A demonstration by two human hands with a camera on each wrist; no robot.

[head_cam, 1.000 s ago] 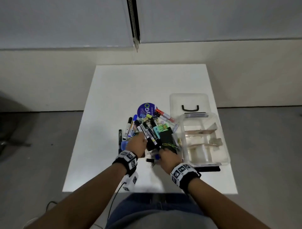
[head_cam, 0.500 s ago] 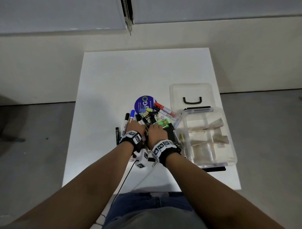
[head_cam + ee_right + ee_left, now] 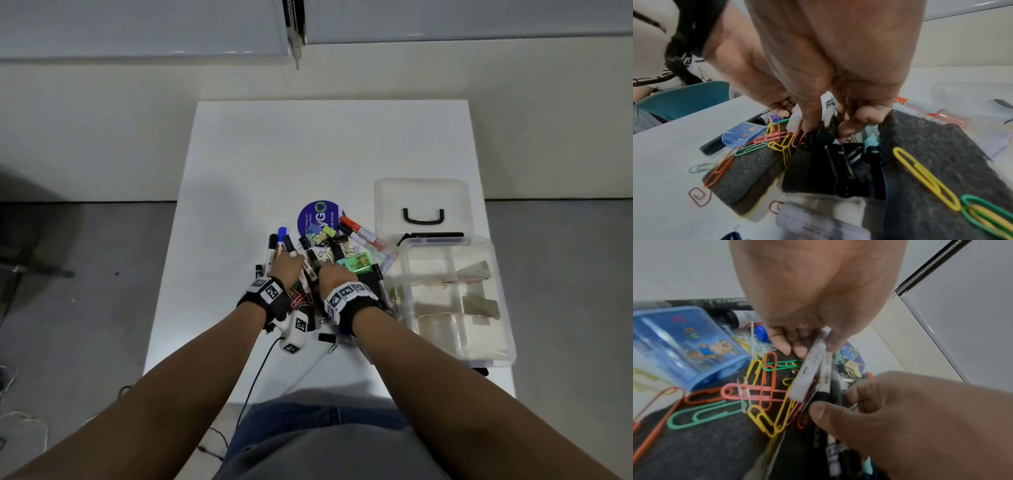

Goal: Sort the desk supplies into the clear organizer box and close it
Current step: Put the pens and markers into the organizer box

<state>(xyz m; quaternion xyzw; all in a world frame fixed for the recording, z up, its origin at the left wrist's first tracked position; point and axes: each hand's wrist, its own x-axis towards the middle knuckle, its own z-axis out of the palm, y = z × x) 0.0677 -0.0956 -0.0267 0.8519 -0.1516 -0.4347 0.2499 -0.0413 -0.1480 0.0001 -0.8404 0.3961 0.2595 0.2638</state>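
1. Left wrist view: the left hand [image 3: 813,293] curls its fingers [image 3: 781,344] around a bundle of markers [image 3: 813,368]; the right hand [image 3: 900,415] pinches the near end of the same bundle with its thumb on top.
2. Under the hands lie coloured paper clips [image 3: 764,386] on a dark felt pad [image 3: 705,447], beside a blue sharpener box [image 3: 682,344].
3. Head view: both hands are in the pile of supplies [image 3: 325,246] on the white table [image 3: 239,164].
4. The clear organizer box [image 3: 452,294] stands open just right of the pile, its lid [image 3: 423,205] behind it.
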